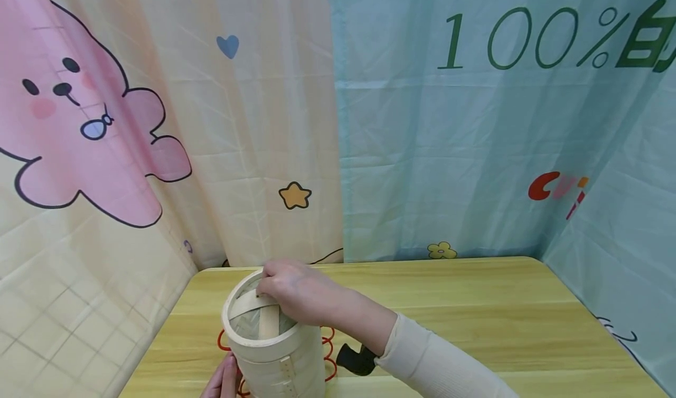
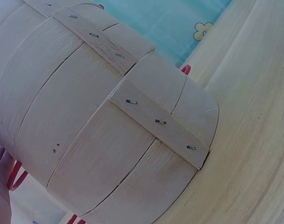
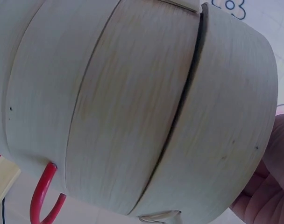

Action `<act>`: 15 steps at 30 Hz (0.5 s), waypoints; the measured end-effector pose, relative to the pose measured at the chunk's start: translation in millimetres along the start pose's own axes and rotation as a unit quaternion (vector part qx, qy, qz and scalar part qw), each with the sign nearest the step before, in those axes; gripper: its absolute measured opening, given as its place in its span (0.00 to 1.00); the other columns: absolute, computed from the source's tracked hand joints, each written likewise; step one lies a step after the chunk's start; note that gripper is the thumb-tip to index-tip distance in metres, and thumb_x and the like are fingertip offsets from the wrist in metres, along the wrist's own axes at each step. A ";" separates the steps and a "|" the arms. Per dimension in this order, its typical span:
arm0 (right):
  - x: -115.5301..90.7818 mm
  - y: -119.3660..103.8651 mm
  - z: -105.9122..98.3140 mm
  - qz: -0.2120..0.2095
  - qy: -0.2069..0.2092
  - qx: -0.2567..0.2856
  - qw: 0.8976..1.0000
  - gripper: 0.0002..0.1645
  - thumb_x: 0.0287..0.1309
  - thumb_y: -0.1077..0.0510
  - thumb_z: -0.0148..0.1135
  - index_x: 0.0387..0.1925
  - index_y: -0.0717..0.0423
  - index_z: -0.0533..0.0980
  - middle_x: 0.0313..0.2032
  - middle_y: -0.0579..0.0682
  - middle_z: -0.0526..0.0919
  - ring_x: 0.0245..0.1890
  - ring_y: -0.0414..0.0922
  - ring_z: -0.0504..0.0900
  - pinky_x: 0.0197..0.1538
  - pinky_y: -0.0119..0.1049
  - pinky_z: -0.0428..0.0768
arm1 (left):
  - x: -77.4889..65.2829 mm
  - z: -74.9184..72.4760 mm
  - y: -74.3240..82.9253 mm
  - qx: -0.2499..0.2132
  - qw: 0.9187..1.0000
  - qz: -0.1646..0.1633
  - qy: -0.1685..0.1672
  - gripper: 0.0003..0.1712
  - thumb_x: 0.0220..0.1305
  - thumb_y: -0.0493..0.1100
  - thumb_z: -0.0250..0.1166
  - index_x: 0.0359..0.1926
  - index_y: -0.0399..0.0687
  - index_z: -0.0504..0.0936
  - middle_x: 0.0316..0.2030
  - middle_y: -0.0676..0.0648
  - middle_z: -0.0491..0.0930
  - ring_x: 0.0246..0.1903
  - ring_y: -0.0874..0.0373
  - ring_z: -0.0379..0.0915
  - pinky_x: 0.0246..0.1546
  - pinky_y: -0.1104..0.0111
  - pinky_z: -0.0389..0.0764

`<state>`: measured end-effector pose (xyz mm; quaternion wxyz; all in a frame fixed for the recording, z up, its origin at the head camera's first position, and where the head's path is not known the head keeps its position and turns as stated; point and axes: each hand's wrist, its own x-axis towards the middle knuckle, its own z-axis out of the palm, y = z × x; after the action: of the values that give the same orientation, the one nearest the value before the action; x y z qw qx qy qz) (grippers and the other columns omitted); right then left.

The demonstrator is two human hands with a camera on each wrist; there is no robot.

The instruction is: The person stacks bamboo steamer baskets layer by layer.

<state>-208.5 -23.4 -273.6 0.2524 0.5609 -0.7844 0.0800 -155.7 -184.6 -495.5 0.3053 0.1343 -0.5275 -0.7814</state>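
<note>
A tall stack of pale bamboo steamer baskets [image 1: 280,368] with red loops down its sides stands near the front left of the table. On top is its lid [image 1: 248,343], a round rim with crossed bamboo strips [image 1: 269,321] over a recessed centre. My right hand [image 1: 303,290] reaches over the far right of the rim, fingers curled down inside, gripping the lid by its strip. Low at the stack's left side, my left hand [image 1: 220,379] rests its extended fingers against the wall. Stapled joint strips [image 2: 156,121] run down the wall in the left wrist view.
The stack stands on a wood-grain table [image 1: 449,316]. Beneath my right wrist hangs a black camera [image 1: 356,360]. A cream curtain [image 1: 264,122] and a blue-green curtain [image 1: 433,151] hang behind the table's back edge.
</note>
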 end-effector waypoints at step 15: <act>-4.3 -0.1 5.1 0.000 0.030 0.014 0.999 0.09 0.50 0.66 0.53 0.26 0.52 0.77 0.25 0.42 0.69 0.26 0.35 0.67 0.32 0.17 0.67 | 12.7 -16.1 -31.7 0.012 1.000 0.024 -0.004 0.19 0.59 0.42 0.53 0.47 0.31 0.71 0.35 0.48 0.78 0.36 0.56 0.74 0.29 0.67 0.77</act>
<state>-209.0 -21.9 -280.1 0.2682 0.5619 -0.7750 0.1081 -167.7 -196.3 -529.4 0.3196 0.1221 -0.5412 -0.7681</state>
